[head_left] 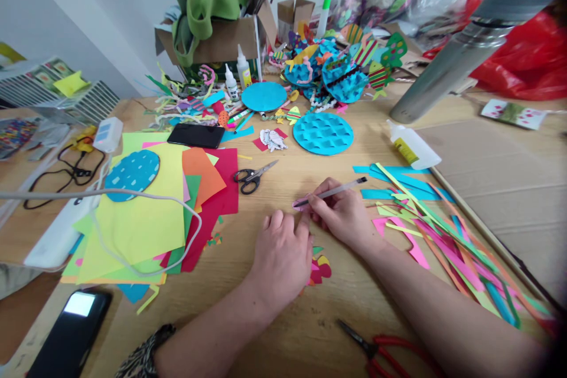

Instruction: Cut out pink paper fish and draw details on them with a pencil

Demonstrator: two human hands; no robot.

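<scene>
My right hand [343, 215] is closed around a slim pen [339, 190] with a clear grey barrel and a dark end. The pen's tip rests on a small pink paper piece [299, 204] on the wooden table. My left hand [283, 257] lies palm down beside it, fingers bent, its foremost finger holding the piece at the edge; most of the piece is hidden. Just below my hands is a little pile of cut red, yellow and green paper shapes [321, 270]. Black-handled scissors [254, 177] lie beyond my left hand.
Coloured paper sheets [146, 218], a white cable [195, 230] and phones [197, 135] are at left. Paper strips [443, 236], a glue bottle [411, 147] and a steel flask [452, 65] stand or lie at right. Red-handled cutters [381, 348] lie in front; blue discs [323, 133] behind.
</scene>
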